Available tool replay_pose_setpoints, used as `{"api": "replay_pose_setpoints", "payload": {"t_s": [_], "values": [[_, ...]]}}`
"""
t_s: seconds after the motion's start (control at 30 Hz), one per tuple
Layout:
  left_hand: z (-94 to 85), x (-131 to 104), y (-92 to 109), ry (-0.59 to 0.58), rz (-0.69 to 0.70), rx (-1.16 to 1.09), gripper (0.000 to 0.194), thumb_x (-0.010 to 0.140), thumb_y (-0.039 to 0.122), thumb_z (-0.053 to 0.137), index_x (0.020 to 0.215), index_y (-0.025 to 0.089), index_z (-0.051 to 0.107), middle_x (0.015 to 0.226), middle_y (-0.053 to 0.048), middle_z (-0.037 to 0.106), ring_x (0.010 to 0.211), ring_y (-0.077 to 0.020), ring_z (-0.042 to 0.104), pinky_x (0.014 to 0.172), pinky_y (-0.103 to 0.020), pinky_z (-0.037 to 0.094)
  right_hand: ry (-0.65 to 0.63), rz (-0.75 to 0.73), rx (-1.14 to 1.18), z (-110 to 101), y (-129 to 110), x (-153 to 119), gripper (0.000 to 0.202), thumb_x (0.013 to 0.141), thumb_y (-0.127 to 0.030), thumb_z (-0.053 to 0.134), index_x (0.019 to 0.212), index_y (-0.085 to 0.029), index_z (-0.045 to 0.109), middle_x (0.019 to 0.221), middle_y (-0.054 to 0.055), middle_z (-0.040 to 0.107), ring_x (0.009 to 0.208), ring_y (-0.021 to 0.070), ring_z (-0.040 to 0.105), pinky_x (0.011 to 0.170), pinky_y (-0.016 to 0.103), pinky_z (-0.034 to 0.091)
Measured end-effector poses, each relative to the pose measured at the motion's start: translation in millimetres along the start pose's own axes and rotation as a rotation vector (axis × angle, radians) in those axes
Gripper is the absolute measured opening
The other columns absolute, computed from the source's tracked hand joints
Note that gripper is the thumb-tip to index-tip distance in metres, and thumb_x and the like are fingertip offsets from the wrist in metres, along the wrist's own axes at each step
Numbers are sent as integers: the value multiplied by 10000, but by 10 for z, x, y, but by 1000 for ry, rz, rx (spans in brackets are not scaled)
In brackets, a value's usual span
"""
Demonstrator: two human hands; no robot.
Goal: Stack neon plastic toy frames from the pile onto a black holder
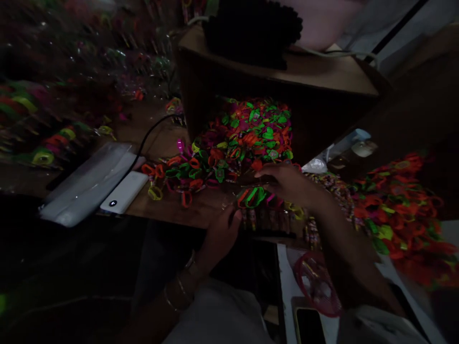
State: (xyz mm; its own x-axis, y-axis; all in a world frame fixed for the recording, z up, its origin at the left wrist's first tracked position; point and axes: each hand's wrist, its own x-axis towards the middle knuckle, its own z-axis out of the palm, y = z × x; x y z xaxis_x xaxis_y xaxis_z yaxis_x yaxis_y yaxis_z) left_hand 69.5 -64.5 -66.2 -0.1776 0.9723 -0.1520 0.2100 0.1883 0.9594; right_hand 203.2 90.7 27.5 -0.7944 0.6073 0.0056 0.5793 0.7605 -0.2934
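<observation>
The scene is dim. My left hand [220, 234] grips the near left edge of a clear packet [267, 217] holding a row of small neon toys, at the wooden table's front edge. My right hand [283, 181] rests on top of that packet, fingers bent over green and orange pieces [253, 196]. Whether it pinches one piece is hard to tell. Behind the hands lies a big heap of neon green, orange and pink plastic rings [244, 138].
A white power bank [124, 192] with a black cable and a clear plastic sheet [86, 184] lie at left. A dark wooden box [279, 91] stands behind the heap. More orange pieces [401, 210] pile at right. A phone [308, 325] and a pink round item [317, 284] sit below.
</observation>
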Motion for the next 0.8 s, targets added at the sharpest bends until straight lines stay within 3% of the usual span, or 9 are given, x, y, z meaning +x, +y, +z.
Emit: {"api": "replay_pose_setpoints", "payload": {"t_s": [0.07, 0.13, 0.27, 0.43, 0.57, 0.8], "values": [[33, -4, -4, 30, 25, 12, 222, 889, 330, 374, 828, 205, 548, 712, 1, 573, 697, -159, 556, 600, -258, 428, -172, -42, -11, 2, 42, 160, 358, 707, -50, 560, 967, -241, 714, 960, 5, 731, 904, 200, 669, 816, 304, 486], [61, 13, -30, 46, 35, 2, 191, 874, 284, 388, 773, 205, 529, 707, 7, 575, 697, -152, 546, 637, -262, 413, -264, -79, 7, 29, 54, 275, 366, 699, -38, 554, 945, -250, 723, 962, -5, 738, 922, 201, 677, 824, 306, 489], [68, 68, -113, 87, 29, -52, 153, 836, 246, 412, 714, 194, 489, 692, 20, 545, 680, -136, 509, 627, -254, 367, -288, -58, 189, 115, 34, 391, 307, 718, -75, 528, 866, -246, 737, 882, -18, 751, 853, 177, 694, 795, 296, 513], [19, 60, -179, 160, 33, -134, 161, 826, 239, 415, 682, 189, 468, 637, 44, 484, 632, -115, 459, 604, -240, 335, -245, 32, 438, 188, 106, 401, 196, 755, -314, 571, 765, -196, 727, 760, 18, 741, 728, 173, 687, 693, 280, 529], [24, 40, -161, 197, 82, -228, 163, 831, 243, 428, 686, 188, 476, 636, 50, 472, 625, -106, 443, 612, -228, 343, -223, 24, 433, 169, 118, 405, 213, 717, -393, 647, 694, -191, 712, 681, 23, 716, 647, 168, 657, 610, 263, 499], [7, -49, -54, 292, 148, -461, 187, 880, 286, 411, 725, 195, 460, 650, 47, 470, 604, -98, 443, 578, -207, 366, 114, -130, 564, 94, -86, 268, 192, 767, -397, 679, 705, -215, 696, 686, 4, 672, 651, 141, 612, 625, 267, 483]]}}
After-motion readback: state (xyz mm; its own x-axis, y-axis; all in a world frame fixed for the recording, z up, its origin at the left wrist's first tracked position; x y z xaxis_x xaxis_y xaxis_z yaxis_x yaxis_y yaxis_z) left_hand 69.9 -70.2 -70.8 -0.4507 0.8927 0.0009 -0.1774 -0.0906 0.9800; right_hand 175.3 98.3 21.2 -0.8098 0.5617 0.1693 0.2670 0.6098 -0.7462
